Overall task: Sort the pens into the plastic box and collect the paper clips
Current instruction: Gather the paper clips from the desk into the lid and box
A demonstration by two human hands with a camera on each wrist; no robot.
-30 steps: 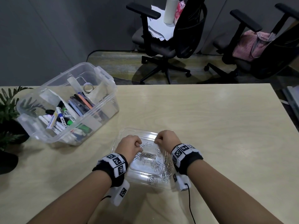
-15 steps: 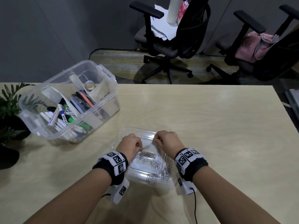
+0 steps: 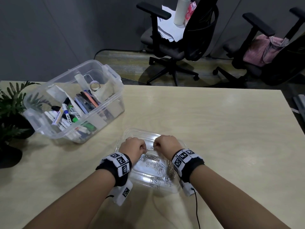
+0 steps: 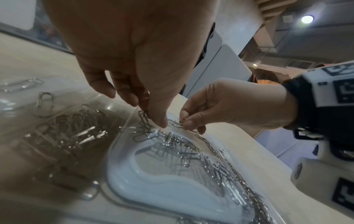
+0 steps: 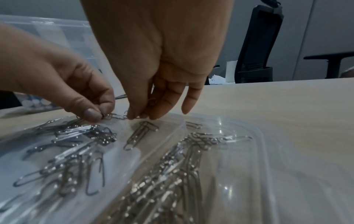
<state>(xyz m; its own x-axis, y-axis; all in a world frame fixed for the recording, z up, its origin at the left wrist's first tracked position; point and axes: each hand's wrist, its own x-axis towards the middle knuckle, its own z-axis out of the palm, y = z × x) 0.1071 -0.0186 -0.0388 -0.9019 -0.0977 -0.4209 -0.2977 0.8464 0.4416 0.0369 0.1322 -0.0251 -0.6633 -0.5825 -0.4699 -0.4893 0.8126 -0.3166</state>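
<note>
Paper clips still pinched, hands barely shifted

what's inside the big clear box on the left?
The clear box holds markers and pens between white dividers, with a tape roll toward the far end. Whatever lies beneath the pile near the bottom is covered.

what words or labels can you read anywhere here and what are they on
"MARKER": on a white marker lying in the plastic box.
Print on the other pens: too small to read.
Wristband squares: black-and-white code patterns, no words.
</note>
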